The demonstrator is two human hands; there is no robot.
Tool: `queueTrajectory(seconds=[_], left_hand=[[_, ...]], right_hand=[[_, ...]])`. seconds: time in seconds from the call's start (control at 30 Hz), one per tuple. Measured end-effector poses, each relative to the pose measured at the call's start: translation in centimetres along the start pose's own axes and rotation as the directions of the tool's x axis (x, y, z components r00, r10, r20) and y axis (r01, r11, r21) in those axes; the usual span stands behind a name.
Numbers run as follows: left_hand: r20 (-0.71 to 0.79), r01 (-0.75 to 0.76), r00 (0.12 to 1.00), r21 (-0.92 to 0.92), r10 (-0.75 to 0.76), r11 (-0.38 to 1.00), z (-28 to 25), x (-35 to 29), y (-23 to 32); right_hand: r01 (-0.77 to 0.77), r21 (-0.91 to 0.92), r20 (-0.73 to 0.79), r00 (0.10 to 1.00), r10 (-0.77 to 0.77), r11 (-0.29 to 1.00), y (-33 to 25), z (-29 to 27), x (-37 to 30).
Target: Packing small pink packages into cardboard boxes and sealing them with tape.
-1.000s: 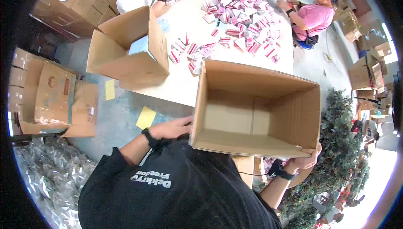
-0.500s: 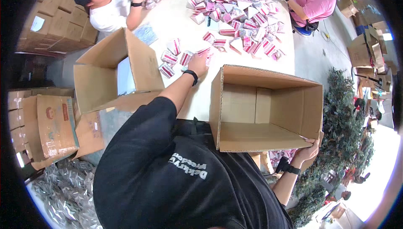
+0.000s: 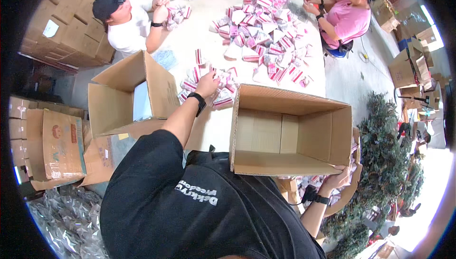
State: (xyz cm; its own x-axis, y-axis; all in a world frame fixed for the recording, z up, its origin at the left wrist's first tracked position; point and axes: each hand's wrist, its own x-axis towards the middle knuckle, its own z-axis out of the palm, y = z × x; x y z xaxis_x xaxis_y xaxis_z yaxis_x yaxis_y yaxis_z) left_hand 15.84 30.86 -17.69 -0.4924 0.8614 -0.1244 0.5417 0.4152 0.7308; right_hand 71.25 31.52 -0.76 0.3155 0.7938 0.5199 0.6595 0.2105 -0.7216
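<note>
My left hand (image 3: 208,85) reaches over a small cluster of wedge-shaped packets (image 3: 223,98), white with pink-red stripes in clear wrapping. Its partly visible fingers are stretched out among them, touching the packets. With my right hand (image 3: 336,179) I grip the lower right edge of an empty brown cardboard box (image 3: 292,164), tilted on its side with its opening toward me. The box rests against the table's near edge, in front of my body. Farther back on the white table (image 3: 190,45) lies a big heap of the same packets (image 3: 270,36).
Another open cardboard box (image 3: 111,107) stands left, a pale sheet inside. Across the table sit a person in white (image 3: 128,33) and one in pink (image 3: 354,19). Silvery wrapped items (image 3: 66,216) lie lower left; dark green artificial foliage (image 3: 384,159) stands right. More packets sit below my box.
My left hand has moved left and nearer, and more packets now lie bunched around it. The tilted box and my right hand have shifted slightly left in view.
</note>
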Motion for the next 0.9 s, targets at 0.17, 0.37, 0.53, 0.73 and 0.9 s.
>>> queueTrajectory(seconds=[0.17, 0.37, 0.53, 0.73, 0.9], left_hand=[[-0.159, -0.085, 0.984, -0.004, 0.083, 0.996, -5.2, -1.4, 5.9], [-0.306, -0.133, 0.945, -0.046, 0.113, 0.99, -12.6, -3.0, 12.6], [-0.534, -0.479, 0.666, 0.229, 0.521, 0.848, -19.4, -5.2, 20.1], [-0.47, -0.653, 0.757, -0.547, 0.454, 0.523, -23.2, -10.4, 30.1], [-0.331, -0.598, 0.755, -0.701, 0.566, 0.387, -22.9, -11.0, 32.3]], right_hand=[[0.043, 0.232, 0.043, 0.998, -0.055, 0.972, 1.7, 0.3, 0.1], [0.126, 0.271, -0.003, 0.991, -0.13, 0.954, 2.2, 1.3, 0.9], [0.085, 0.241, -0.027, 0.996, -0.081, 0.967, 3.8, 1.7, 0.9], [0.106, 0.189, -0.15, 0.986, -0.078, 0.976, 3.0, 2.1, 0.6], [0.042, 0.33, -0.062, 0.998, -0.022, 0.943, 2.8, 1.6, 0.7]])
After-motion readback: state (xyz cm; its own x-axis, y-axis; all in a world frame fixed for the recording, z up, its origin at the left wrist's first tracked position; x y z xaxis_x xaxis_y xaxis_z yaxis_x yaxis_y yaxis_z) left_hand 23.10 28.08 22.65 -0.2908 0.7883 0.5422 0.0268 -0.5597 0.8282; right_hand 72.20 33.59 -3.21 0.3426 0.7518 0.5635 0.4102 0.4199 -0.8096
